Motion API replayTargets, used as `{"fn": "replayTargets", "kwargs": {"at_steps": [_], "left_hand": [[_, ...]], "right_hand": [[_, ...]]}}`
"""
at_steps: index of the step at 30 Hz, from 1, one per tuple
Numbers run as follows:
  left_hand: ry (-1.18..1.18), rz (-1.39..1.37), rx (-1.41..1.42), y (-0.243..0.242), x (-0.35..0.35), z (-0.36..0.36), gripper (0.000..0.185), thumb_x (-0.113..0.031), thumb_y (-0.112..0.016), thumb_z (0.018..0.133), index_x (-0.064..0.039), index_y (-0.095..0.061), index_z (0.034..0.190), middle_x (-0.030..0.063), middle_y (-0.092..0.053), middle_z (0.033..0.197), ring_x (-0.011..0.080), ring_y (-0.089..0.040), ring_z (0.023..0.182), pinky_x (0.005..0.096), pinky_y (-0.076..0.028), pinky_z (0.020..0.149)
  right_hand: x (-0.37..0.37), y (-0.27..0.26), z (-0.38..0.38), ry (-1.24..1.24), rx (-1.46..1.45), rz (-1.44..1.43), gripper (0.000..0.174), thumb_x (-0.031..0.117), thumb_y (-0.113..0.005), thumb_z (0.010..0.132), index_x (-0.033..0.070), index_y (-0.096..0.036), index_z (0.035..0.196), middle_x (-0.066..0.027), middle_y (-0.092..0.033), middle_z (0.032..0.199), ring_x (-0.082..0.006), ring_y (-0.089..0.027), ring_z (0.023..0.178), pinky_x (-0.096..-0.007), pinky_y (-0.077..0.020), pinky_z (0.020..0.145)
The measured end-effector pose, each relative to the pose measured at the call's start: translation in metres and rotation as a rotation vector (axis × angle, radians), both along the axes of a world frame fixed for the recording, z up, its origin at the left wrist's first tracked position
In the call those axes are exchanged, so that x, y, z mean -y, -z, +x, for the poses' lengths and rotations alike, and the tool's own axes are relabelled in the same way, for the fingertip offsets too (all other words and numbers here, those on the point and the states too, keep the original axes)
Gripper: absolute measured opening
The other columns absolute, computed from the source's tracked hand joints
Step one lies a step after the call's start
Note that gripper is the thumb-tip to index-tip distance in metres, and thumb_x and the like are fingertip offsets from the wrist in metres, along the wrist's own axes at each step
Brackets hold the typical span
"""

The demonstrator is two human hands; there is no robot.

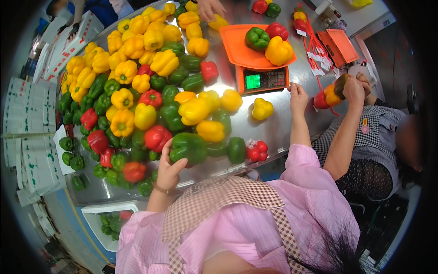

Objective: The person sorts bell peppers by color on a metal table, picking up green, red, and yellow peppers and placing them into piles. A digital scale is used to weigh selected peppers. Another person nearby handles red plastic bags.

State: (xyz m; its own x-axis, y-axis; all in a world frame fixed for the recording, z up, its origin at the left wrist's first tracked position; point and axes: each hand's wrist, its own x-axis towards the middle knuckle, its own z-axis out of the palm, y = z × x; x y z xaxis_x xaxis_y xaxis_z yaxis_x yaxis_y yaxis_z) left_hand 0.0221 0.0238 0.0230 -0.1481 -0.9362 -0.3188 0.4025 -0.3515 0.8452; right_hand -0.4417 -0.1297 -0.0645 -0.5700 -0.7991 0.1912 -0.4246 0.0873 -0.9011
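Note:
My left hand [171,167] holds a large green bell pepper [189,148] above the near edge of the metal table, beside the pile of peppers. My right hand [297,91] is at the right front corner of the orange digital scale [263,81]; its fingertips are close together, and whether they pinch anything is unclear. On the scale's orange tray [236,48] rest a green pepper [257,39], a red pepper [277,31] and a yellow pepper [279,51]. A lone yellow pepper [262,109] lies in front of the scale, and a red one in film [256,150] lies near the edge.
A co-worker at right holds a packed row of peppers [330,96]. Red straps with white tags [316,60] lie beyond the scale. Another person's hand [211,9] reaches in at the top. A white foam box [89,219] with peppers stands below the table at left.

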Motion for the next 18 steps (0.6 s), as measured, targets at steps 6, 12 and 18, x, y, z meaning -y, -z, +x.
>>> {"fn": "replayTargets", "kwargs": {"at_steps": [6, 12, 18], "left_hand": [[0.041, 0.011, 0.003, 0.003, 0.006, -0.008, 0.079, -0.009, -0.072, 0.080, -0.003, -0.029, 0.145, 0.0112, -0.051, 0.131, 0.0249, -0.058, 0.115, 0.0363, -0.054, 0.088], [0.049, 0.018, -0.005, 0.003, 0.007, -0.007, 0.077, -0.007, -0.071, 0.081, -0.002, -0.030, 0.145, 0.0113, -0.051, 0.132, 0.0250, -0.055, 0.121, 0.0384, -0.049, 0.099], [0.023, 0.002, -0.002, 0.007, 0.007, -0.007, 0.076, -0.007, -0.072, 0.080, -0.001, -0.031, 0.144, 0.0120, -0.051, 0.133, 0.0242, -0.053, 0.123, 0.0374, -0.045, 0.103]], "right_hand": [[0.006, -0.013, 0.008, -0.051, 0.032, -0.054, 0.026, 0.024, -0.061, 0.097, -0.001, -0.068, 0.102, -0.0046, -0.071, 0.086, -0.0105, -0.064, 0.079, -0.0246, -0.0494, 0.074], [0.050, -0.043, 0.020, -0.093, -0.378, -0.158, 0.057, 0.029, -0.076, 0.082, 0.001, -0.055, 0.127, -0.0143, -0.060, 0.123, -0.0260, -0.065, 0.100, -0.0360, -0.0507, 0.087], [0.119, -0.056, 0.013, -0.173, -0.513, -0.042, 0.085, 0.034, -0.085, 0.065, 0.006, -0.048, 0.136, -0.0195, -0.056, 0.129, -0.0364, -0.054, 0.121, -0.0418, -0.0433, 0.102]]}}
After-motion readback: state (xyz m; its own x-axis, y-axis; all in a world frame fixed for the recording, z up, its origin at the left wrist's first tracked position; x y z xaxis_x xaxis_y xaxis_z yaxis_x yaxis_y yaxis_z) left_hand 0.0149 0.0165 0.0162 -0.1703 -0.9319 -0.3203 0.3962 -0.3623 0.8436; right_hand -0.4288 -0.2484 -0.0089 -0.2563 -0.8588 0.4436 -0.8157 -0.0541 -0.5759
